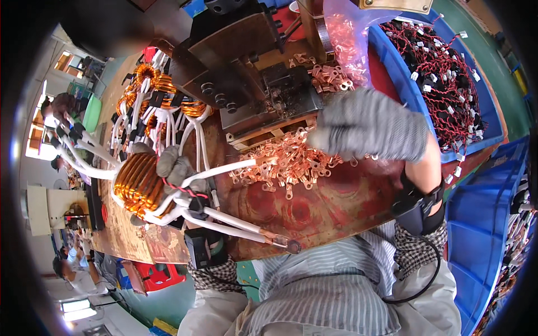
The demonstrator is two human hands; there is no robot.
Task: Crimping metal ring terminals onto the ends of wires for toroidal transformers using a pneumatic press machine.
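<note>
Coil and lugs at mid-frame
Our left hand (174, 168) grips a copper toroid coil (140, 183); our right hand (370, 126), fingers curled, pinches among copper ring lugs (286, 165).

This is a factory workshop for electrical parts. A worn wooden tabletop (336, 207) carries a heap of copper terminal lugs (286, 165) and, farther off, a dark metal crimping press (252, 67). On the left lie finished copper coils (154, 92) with white sleeved leads. Blue bins (487, 224) stand on the right, the far one full of red wiring (443, 73). A clear bag (347, 33) holds more lugs. At the far left, other workers (64, 106) sit at benches by bright windows (39, 134).
</note>
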